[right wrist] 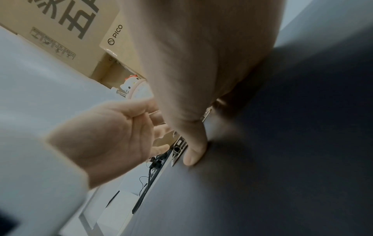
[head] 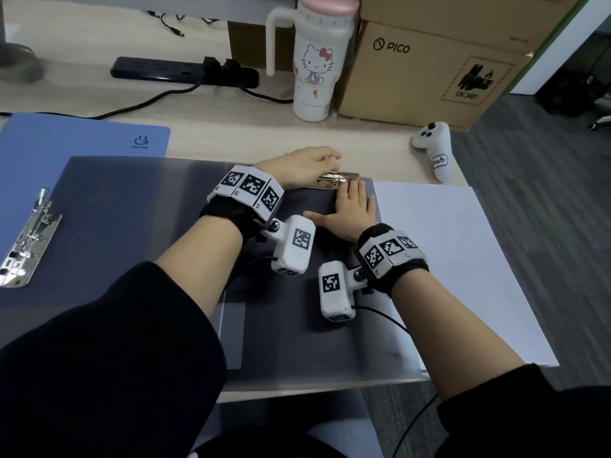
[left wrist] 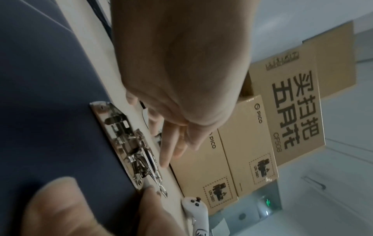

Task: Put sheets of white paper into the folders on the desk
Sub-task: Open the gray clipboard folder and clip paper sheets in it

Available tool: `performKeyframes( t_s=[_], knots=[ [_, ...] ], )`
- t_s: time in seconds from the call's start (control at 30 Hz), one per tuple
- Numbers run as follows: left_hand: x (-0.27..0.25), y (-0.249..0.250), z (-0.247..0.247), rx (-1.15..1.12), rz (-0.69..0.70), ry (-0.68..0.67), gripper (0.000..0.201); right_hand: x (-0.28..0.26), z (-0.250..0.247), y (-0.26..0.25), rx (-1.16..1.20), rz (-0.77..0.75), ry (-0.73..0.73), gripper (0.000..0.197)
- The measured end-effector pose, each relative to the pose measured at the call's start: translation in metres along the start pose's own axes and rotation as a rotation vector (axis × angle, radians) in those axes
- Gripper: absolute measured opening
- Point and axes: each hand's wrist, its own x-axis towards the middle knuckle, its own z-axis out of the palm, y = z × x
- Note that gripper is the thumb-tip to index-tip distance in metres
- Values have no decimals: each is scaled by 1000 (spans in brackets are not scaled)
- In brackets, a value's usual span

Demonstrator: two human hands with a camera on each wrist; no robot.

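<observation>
A dark grey folder (head: pixel 165 226) lies open in front of me, its metal clip (head: pixel 337 180) at the far edge. My left hand (head: pixel 325 163) reaches over that clip, and its straight, relaxed fingers (left wrist: pixel 171 148) hover just beside the clip's lever (left wrist: pixel 131 143) without holding anything. My right hand (head: pixel 355 196) lies flat on the folder just below the clip, with its thumb (right wrist: pixel 194 153) pressed on the dark surface. A stack of white paper (head: pixel 456 266) sits right of the folder. A blue folder (head: pixel 82 137) lies open at the left, with its clip (head: pixel 29 239) shut.
Behind the folders stand a white Hello Kitty bottle (head: pixel 314 71), cardboard PICO boxes (head: pixel 423 67) and a black power strip (head: pixel 185 72) with cables. A white controller (head: pixel 433 150) lies at the desk's right edge, close to the paper. The paper overhangs the desk edge.
</observation>
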Motion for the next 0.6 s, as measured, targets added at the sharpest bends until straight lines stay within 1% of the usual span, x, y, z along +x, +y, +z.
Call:
performKeyframes(
  t_s=[0.07,0.13,0.23,0.33,0.4,0.5,0.6],
  knots=[
    [-8,-2,2,-49,26,78,35,-2,-2,-2,9,8,-23,106],
    [-17,-5,4,-44,48,151,32,-6,-6,-3,12,13,-45,104],
    [-35,-4,7,-35,75,244,30,-14,-15,-3,55,-9,-80,94],
    [-54,-1,11,-69,92,324,28,-32,-24,3,248,-90,-124,71],
    [-66,2,17,-87,109,345,26,-51,-28,9,415,-138,-113,58],
    [-84,7,28,-100,125,346,24,-81,-29,19,574,-181,-86,45],
    [-100,15,50,-80,124,354,23,-105,-24,33,724,-206,-28,33]
  ],
)
